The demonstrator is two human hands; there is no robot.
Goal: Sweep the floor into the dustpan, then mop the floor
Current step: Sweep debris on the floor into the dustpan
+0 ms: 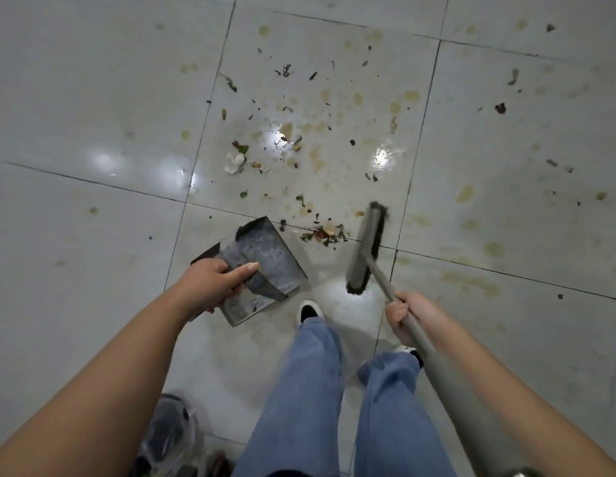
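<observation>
Floor [93,98]: pale glossy tiles, stained, debris [322,234] scattered ahead, small pile betw. dustpan and broom. Left hand [213,282] grips dustpan [265,259] by its rim, mouth angled toward pile to catch it. Right hand [408,316] wrapped round broom [367,249] handle, head set just beyond pile, prob. for sweep inward. Mopping not begun.

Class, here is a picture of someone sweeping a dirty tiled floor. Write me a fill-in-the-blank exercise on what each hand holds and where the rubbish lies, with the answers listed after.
1. The left hand grips the metal ____.
2. The right hand holds the handle of the ____.
3. The small pile of scraps lies between the dustpan and the broom head, on the tiled ____.
4. The person's trousers are ____ in colour.

Missing words: dustpan; broom; floor; blue
</observation>
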